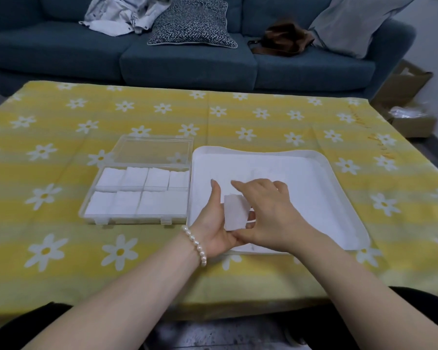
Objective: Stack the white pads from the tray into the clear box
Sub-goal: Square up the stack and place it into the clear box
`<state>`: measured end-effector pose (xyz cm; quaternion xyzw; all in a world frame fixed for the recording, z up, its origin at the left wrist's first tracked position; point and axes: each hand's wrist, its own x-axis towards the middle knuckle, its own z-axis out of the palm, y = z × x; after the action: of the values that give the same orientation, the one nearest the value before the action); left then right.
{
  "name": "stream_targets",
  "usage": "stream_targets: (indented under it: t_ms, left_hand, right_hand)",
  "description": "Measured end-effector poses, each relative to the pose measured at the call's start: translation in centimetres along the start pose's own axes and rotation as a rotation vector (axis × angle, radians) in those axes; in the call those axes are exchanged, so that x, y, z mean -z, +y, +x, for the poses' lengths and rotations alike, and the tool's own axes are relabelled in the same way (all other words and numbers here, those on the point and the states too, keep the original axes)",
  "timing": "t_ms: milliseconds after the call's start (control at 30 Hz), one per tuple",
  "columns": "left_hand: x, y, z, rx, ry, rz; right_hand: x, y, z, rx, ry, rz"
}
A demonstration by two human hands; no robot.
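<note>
Over the near left part of the white tray (339, 178), both hands meet around one white pad (235, 212). My left hand (216, 223), with a pearl bracelet on the wrist, holds the pad from below with the thumb raised. My right hand (268, 210) pinches the pad's right and lower edges. More white pads (268, 174) lie flat in the tray, faint against its white floor. To the left sits the clear box (91, 200), lid folded back, with rows of white pads (137, 193) filling its compartments.
A yellow tablecloth with white daisies (86, 248) covers the table. Behind it stands a blue sofa (187, 64) with a patterned cushion, clothes and a brown bag. Cardboard boxes (410, 107) stand on the floor at the right.
</note>
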<state>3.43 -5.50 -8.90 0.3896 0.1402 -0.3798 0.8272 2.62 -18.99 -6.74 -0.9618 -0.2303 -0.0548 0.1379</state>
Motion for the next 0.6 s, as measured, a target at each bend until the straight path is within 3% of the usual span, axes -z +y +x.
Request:
stream_targets:
  t_ms: [100, 200, 367, 500, 600]
  left_hand:
    - [0.0, 0.0, -0.1, 0.003, -0.078, -0.031]
    - [0.0, 0.2, -0.3, -0.012, -0.154, 0.006]
    - [0.5, 0.5, 0.3, -0.006, 0.020, -0.030]
    - [0.6, 1.5, 0.3, -0.023, -0.015, -0.130]
    - [0.5, 1.9, 0.4, -0.010, -0.022, -0.175]
  right_hand:
    - [-0.6, 0.0, -0.2, -0.030, 0.072, -0.019]
    - [-0.7, -0.6, -0.4, -0.094, 0.012, -0.003]
    - [1.3, 1.2, 0.1, -0.289, -0.130, 0.164]
    - [3.9, 6.7, -0.8, -0.491, -0.115, 0.346]
    - [4.2, 10.4, -2.2, -0.621, -0.246, 0.226]
